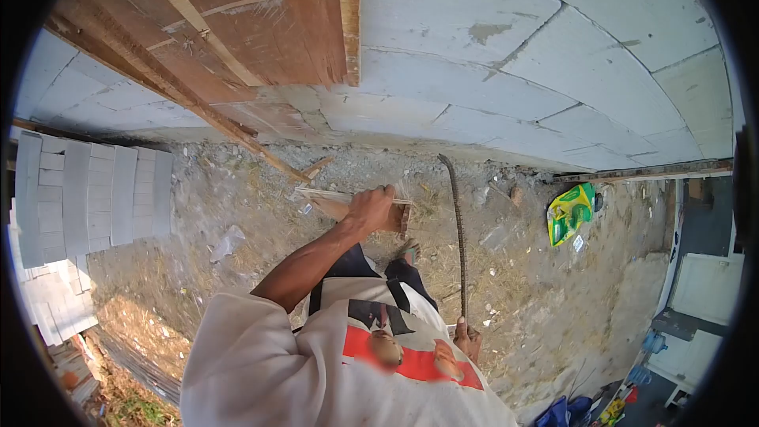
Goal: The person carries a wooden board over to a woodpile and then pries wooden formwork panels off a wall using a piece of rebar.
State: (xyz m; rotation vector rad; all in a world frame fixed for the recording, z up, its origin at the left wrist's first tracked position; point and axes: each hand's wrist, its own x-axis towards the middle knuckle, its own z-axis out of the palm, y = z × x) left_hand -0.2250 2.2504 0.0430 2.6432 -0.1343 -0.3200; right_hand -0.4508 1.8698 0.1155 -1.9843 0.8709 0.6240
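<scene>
My left hand is stretched forward, its fingers closed on the edge of a wooden board low over the ground. Part of the board is hidden behind that hand and forearm. My right hand, close to my side, grips the lower end of a long ribbed steel bar. The bar points away from me toward the wall, and its far tip is bent and flattened. Bar and board are apart.
A pale block wall runs across the front, with a wooden panel against it. Stacked blocks stand at left. A green-yellow bag lies right on the littered dirt ground. A slanting timber reaches down near the board.
</scene>
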